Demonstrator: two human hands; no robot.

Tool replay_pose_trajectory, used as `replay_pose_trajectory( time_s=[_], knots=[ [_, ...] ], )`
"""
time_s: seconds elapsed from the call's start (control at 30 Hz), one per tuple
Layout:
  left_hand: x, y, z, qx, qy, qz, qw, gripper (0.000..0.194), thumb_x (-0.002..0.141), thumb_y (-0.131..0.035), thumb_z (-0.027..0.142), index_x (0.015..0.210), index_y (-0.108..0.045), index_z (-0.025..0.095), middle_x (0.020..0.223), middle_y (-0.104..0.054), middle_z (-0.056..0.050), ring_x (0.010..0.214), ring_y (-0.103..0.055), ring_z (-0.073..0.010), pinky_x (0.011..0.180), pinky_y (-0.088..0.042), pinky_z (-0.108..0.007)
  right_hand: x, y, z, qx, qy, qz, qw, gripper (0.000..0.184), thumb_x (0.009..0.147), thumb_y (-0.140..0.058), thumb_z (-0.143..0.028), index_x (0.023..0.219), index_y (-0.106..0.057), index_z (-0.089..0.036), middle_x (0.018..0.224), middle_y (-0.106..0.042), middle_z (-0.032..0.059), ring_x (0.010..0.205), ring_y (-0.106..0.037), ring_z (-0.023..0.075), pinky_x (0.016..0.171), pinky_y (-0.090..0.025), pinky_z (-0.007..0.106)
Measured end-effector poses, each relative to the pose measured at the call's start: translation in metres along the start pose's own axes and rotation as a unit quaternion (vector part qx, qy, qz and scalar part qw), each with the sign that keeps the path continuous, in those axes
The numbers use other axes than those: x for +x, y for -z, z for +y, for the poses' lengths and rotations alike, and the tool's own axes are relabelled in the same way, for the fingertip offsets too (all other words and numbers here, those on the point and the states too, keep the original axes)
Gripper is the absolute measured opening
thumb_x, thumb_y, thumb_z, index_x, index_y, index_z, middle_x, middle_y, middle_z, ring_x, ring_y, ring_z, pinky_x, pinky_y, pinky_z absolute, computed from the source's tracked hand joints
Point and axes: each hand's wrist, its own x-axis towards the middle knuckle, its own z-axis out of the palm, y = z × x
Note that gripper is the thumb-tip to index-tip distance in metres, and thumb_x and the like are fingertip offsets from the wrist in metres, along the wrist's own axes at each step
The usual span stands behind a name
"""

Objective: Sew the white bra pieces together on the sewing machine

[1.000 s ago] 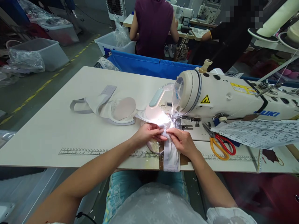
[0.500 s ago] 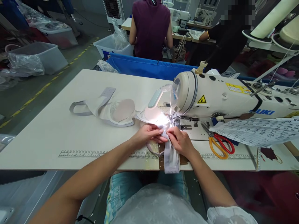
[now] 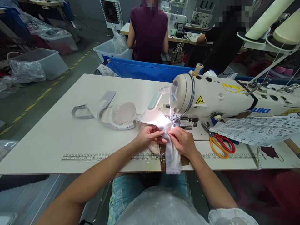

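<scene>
A white bra (image 3: 124,114) lies across the table, one cup flat at the left and the other under the lit needle area of the sewing machine (image 3: 206,93). My left hand (image 3: 150,136) pinches the bra's edge just in front of the needle, thumb and fingers together. Close on its right, my right hand (image 3: 182,140) grips the same band between thumb and fingers. From between the hands the band's wide end (image 3: 173,159) hangs over the table's front edge. The bright lamp washes out detail at the needle.
Scissors (image 3: 221,145) with orange and red handles lie right of my right hand, beside a written paper sheet (image 3: 260,129). A printed ruler (image 3: 86,157) runs along the table front. Thread cones (image 3: 269,22) stand upper right. A blue cloth bin (image 3: 142,68) and co-workers are beyond.
The view has shifted slightly. Both hands stay on the bra before the needle, almost in the same place; the bra has barely moved.
</scene>
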Motion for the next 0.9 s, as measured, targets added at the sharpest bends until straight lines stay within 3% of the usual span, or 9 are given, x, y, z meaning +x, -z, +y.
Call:
replay_pose_trajectory(
  time_s=[0.1, 0.23, 0.37, 0.43, 0.63, 0.77, 0.9],
  knots=[
    [0.001, -0.001, -0.001, 0.014, -0.006, 0.006, 1.000, 0.037, 0.069, -0.079, 0.040, 0.080, -0.061, 0.010, 0.068, -0.072, -0.010, 0.066, -0.071, -0.0197, 0.063, -0.054, -0.025, 0.004, 0.000, -0.004, -0.017, 0.012, 0.011, 1.000, 0.014, 0.091, -0.047, -0.016, 0.083, -0.057, -0.020, 0.077, -0.065, 0.0014, 0.072, -0.059, 0.0143, 0.066, -0.044, 0.024],
    [0.000, -0.003, 0.001, 0.027, -0.024, 0.022, 0.999, 0.037, 0.067, -0.079, 0.041, 0.077, -0.061, 0.010, 0.064, -0.070, -0.008, 0.061, -0.069, -0.0170, 0.058, -0.054, -0.023, 0.005, 0.005, -0.011, -0.061, -0.005, 0.009, 0.998, 0.012, 0.091, -0.050, -0.019, 0.096, -0.060, -0.020, 0.089, -0.067, 0.0017, 0.077, -0.062, 0.0139, 0.064, -0.044, 0.023],
    [-0.001, -0.006, 0.003, 0.041, -0.046, 0.027, 0.998, 0.035, 0.067, -0.078, 0.041, 0.072, -0.060, 0.011, 0.061, -0.069, -0.006, 0.057, -0.067, -0.0155, 0.056, -0.053, -0.023, 0.000, 0.009, -0.021, -0.121, -0.038, 0.073, 0.989, 0.018, 0.088, -0.055, -0.022, 0.104, -0.061, -0.019, 0.095, -0.066, 0.0049, 0.079, -0.062, 0.0146, 0.064, -0.044, 0.023],
    [-0.002, -0.006, 0.002, 0.047, -0.060, 0.027, 0.997, 0.034, 0.067, -0.078, 0.041, 0.069, -0.060, 0.012, 0.059, -0.068, -0.005, 0.055, -0.066, -0.0148, 0.055, -0.053, -0.022, 0.000, 0.007, -0.027, -0.121, -0.020, 0.097, 0.988, 0.016, 0.088, -0.056, -0.023, 0.103, -0.061, -0.019, 0.091, -0.065, 0.0051, 0.079, -0.061, 0.0147, 0.067, -0.044, 0.024],
    [0.000, -0.002, -0.003, 0.056, -0.095, 0.021, 0.994, 0.031, 0.068, -0.076, 0.040, 0.067, -0.062, 0.013, 0.060, -0.068, -0.004, 0.056, -0.066, -0.0145, 0.055, -0.053, -0.023, 0.012, -0.002, -0.035, -0.123, 0.021, 0.068, 0.990, 0.010, 0.091, -0.051, -0.020, 0.091, -0.061, -0.019, 0.084, -0.065, 0.0027, 0.079, -0.059, 0.0145, 0.071, -0.043, 0.025],
    [0.001, -0.002, -0.003, 0.063, -0.097, 0.035, 0.993, 0.027, 0.071, -0.074, 0.037, 0.069, -0.062, 0.013, 0.060, -0.068, -0.004, 0.057, -0.067, -0.0146, 0.056, -0.053, -0.023, 0.017, -0.005, -0.036, -0.166, 0.013, 0.060, 0.984, 0.012, 0.091, -0.049, -0.020, 0.083, -0.058, -0.019, 0.082, -0.062, 0.0032, 0.077, -0.056, 0.0151, 0.068, -0.041, 0.026],
    [0.000, -0.007, -0.004, 0.069, -0.139, 0.051, 0.987, 0.026, 0.071, -0.074, 0.035, 0.069, -0.060, 0.014, 0.057, -0.066, -0.001, 0.053, -0.065, -0.0132, 0.052, -0.052, -0.022, 0.019, -0.011, -0.037, -0.186, -0.009, 0.076, 0.979, 0.012, 0.088, -0.049, -0.015, 0.077, -0.054, -0.019, 0.082, -0.062, 0.0044, 0.076, -0.054, 0.0174, 0.066, -0.041, 0.028]
  ],
)
